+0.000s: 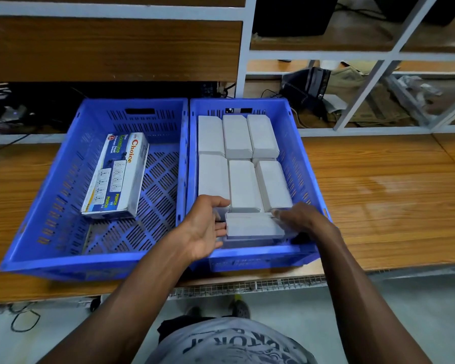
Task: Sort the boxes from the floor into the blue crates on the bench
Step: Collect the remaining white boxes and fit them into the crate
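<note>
**Seating a plain box in the right crate**

At the left of the frame, the left blue crate (50, 206) holds one printed box (116, 174), lying askew. The left hand (205, 227) is spread, palm turned inward, fingers straight against the left end of a plain white box (254, 225). That box lies crosswise at the near wall of the right blue crate (294, 127), in front of two rows of white boxes (243, 164). The right hand (297, 219) curls over its right end, seemingly pinching it. Both crates sit on the wooden surface (378, 185). The step probably goes best by keeping the box level, lowering it evenly, then nudging it flush against the rows.
</note>
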The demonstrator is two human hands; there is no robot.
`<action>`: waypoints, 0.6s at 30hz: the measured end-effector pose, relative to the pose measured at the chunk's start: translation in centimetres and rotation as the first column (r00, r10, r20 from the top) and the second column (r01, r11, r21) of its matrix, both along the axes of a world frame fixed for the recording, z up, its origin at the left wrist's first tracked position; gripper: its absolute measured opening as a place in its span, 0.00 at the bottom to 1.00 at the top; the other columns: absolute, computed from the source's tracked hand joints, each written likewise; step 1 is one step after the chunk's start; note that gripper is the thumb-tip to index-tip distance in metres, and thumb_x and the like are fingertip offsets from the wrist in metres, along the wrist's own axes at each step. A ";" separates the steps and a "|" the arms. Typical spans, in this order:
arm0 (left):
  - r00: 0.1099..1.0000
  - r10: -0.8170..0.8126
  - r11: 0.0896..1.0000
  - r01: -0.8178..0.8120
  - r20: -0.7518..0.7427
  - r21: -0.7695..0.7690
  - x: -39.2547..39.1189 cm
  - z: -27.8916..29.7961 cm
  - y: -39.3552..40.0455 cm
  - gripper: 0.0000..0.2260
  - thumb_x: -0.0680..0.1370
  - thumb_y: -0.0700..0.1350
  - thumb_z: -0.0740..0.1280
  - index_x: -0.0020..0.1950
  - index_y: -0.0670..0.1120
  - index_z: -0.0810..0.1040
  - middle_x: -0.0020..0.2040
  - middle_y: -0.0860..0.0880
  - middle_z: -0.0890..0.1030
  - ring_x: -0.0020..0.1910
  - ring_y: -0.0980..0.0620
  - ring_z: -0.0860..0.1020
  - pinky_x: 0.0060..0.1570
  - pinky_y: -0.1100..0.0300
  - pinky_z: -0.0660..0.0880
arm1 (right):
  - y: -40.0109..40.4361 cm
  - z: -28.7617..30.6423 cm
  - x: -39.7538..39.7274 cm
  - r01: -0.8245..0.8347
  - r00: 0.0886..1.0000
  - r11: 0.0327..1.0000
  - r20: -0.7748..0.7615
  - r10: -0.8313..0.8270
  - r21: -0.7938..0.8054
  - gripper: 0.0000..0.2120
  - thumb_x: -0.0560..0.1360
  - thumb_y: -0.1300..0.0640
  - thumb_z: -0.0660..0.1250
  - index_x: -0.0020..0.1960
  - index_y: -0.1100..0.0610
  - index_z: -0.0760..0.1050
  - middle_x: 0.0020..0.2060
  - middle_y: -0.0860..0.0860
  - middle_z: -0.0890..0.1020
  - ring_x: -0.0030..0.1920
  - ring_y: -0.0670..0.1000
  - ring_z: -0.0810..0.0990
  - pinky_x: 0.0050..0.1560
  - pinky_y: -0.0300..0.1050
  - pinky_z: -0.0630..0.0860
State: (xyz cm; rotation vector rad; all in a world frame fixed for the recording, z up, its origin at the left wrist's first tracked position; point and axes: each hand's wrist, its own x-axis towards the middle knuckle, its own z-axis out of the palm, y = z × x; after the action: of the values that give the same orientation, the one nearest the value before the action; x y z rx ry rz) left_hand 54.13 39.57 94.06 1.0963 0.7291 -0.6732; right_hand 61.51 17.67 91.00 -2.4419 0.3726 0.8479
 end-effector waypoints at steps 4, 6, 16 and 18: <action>0.979 0.022 0.984 -0.057 0.202 0.169 -0.3 -0.3 -0.2 0.08 0.73 0.48 0.66 0.48 0.46 0.77 0.50 0.49 0.78 0.48 0.50 0.75 0.50 0.53 0.69 | -0.7 2.2 -0.4 0.083 0.996 0.995 0.034 -0.085 0.050 0.24 0.80 0.41 0.64 0.46 0.64 0.76 0.32 0.59 0.81 0.22 0.54 0.80 0.24 0.37 0.73; 0.946 0.005 0.969 -0.084 0.325 0.231 -0.5 0.0 -0.5 0.10 0.75 0.43 0.64 0.54 0.49 0.80 0.54 0.52 0.80 0.54 0.51 0.77 0.53 0.55 0.71 | -1.0 2.4 -0.2 0.116 0.991 0.989 0.054 -0.121 0.095 0.26 0.80 0.40 0.63 0.43 0.64 0.76 0.29 0.59 0.81 0.23 0.56 0.79 0.28 0.41 0.76; 0.788 -0.189 0.887 -0.119 0.586 0.446 0.5 -1.9 -0.3 0.31 0.79 0.34 0.67 0.69 0.69 0.71 0.68 0.57 0.73 0.62 0.51 0.77 0.53 0.53 0.82 | -0.9 3.7 -0.1 0.221 0.972 0.929 0.013 -0.235 0.297 0.31 0.79 0.32 0.58 0.43 0.60 0.77 0.25 0.58 0.78 0.22 0.53 0.72 0.28 0.40 0.68; 0.781 -0.128 0.888 -0.184 0.612 0.421 0.9 -2.2 0.1 0.28 0.79 0.36 0.68 0.70 0.66 0.73 0.64 0.55 0.76 0.60 0.50 0.79 0.46 0.63 0.82 | -0.9 3.9 -0.4 0.184 0.983 0.931 -0.030 -0.184 0.316 0.36 0.79 0.29 0.53 0.44 0.62 0.78 0.29 0.61 0.81 0.23 0.53 0.71 0.28 0.41 0.66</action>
State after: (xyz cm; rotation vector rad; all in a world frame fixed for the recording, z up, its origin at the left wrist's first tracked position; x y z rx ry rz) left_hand 55.06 39.62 91.87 1.6375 0.3130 -0.0573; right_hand 61.07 16.75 94.85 -2.0731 0.4215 0.7614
